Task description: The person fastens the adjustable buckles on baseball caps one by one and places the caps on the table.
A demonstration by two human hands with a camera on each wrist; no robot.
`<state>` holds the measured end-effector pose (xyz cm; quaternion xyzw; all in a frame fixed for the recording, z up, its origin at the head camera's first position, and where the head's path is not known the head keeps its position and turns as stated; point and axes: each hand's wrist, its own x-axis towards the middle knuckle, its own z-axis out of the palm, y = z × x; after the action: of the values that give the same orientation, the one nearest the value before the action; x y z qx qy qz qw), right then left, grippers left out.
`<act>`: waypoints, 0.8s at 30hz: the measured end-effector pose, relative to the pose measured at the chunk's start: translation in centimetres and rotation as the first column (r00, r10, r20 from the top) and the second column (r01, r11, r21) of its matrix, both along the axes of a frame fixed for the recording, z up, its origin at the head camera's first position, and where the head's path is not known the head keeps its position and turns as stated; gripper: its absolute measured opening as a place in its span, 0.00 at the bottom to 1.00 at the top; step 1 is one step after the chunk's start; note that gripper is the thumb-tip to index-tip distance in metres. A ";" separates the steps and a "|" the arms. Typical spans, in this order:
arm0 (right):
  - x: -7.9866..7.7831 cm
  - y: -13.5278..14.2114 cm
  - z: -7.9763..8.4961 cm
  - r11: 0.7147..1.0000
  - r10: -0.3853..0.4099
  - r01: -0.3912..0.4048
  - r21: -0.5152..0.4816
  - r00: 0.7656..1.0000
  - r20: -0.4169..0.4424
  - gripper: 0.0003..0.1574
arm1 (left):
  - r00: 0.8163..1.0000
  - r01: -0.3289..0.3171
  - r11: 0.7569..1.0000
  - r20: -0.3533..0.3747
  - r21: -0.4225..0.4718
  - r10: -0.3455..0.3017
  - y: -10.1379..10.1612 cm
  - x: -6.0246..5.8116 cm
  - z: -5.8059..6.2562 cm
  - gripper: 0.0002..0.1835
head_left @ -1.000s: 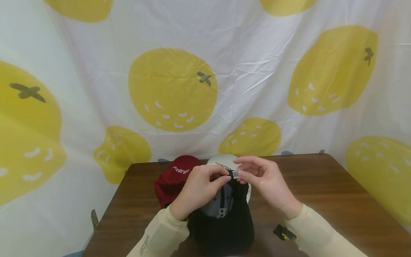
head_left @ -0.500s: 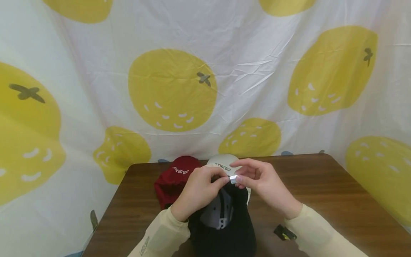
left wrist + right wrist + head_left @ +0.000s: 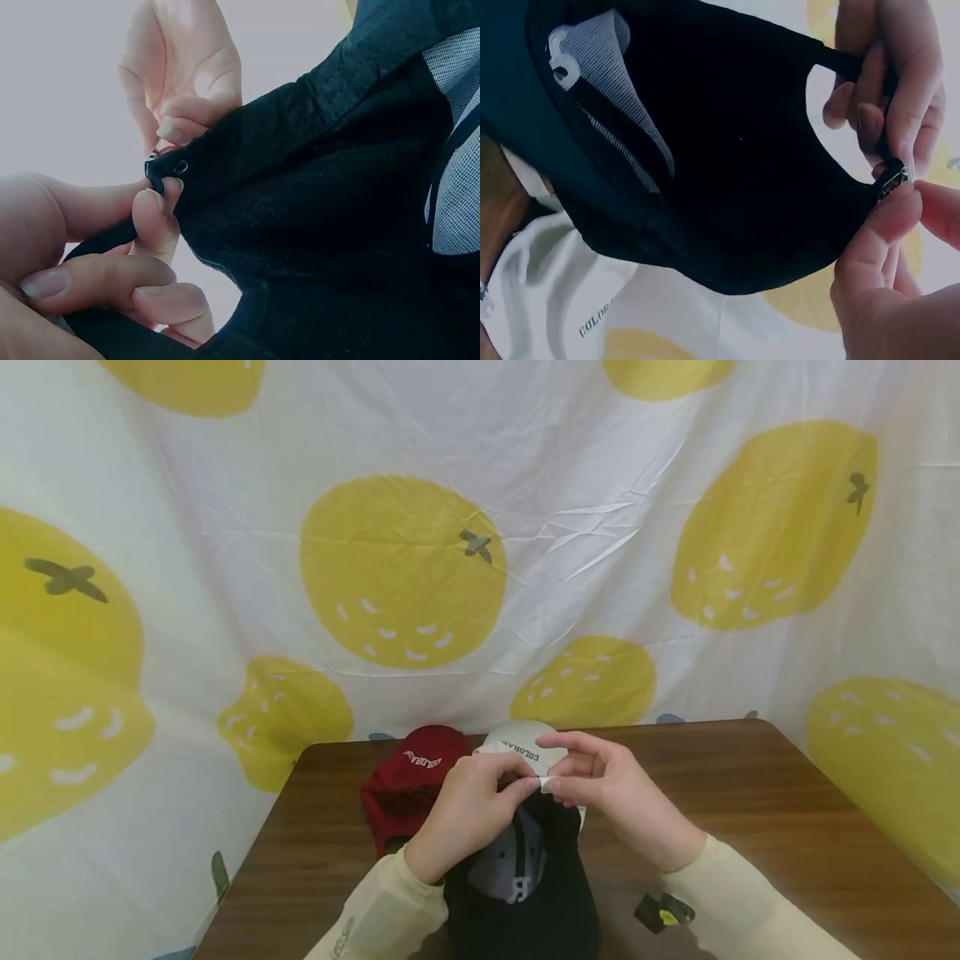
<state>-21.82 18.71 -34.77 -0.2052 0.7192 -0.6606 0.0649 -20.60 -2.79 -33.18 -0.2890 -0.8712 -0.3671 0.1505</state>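
Note:
A black baseball cap (image 3: 525, 922) is held up with its inside facing me, showing a grey mesh lining (image 3: 604, 64). My left hand (image 3: 468, 810) pinches the cap's back strap (image 3: 112, 240) near the buckle. In the left wrist view the strap runs behind its curled fingers. With thumb and fingers, my right hand (image 3: 626, 793) pinches the small metal buckle (image 3: 897, 180) at the edge of the cap's rear opening. Both hands' fingertips nearly meet there. A metal eyelet (image 3: 181, 166) shows in the black fabric beside the buckle, which the fingers partly hide.
Behind the black cap, a red cap (image 3: 416, 777) and a white cap (image 3: 517, 743) with lettering rest on the brown wooden table (image 3: 750, 810). Beside my right sleeve is a small black object (image 3: 664, 912) with a yellow spot. A lemon-patterned cloth (image 3: 585, 568) hangs behind.
The buckle has tilted, so less of its silver face shows. My right hand's fingers have come closer to the left fingertips, and the hands have sunk slightly.

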 end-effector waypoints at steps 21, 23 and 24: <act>-0.1 -0.2 -0.6 0.997 0.059 -0.055 -0.062 0.996 0.066 0.36 | 0.973 0.064 0.998 -0.220 -0.029 -0.068 0.2 0.0 -0.8 0.12; -0.1 -0.2 -0.7 0.997 0.051 -0.047 -0.063 0.996 0.068 0.35 | 0.968 0.068 0.997 -0.242 -0.021 -0.071 0.2 -0.1 -0.9 0.11; -0.1 -0.2 -0.7 0.997 0.047 -0.043 -0.061 0.997 0.069 0.35 | 0.965 0.071 0.997 -0.251 -0.014 -0.072 0.2 -0.1 -0.9 0.11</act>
<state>-21.91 18.53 -35.43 -0.1998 0.6918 -0.6868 0.0989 -20.69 -2.63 -34.10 -0.3648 -0.8351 -0.3306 0.2454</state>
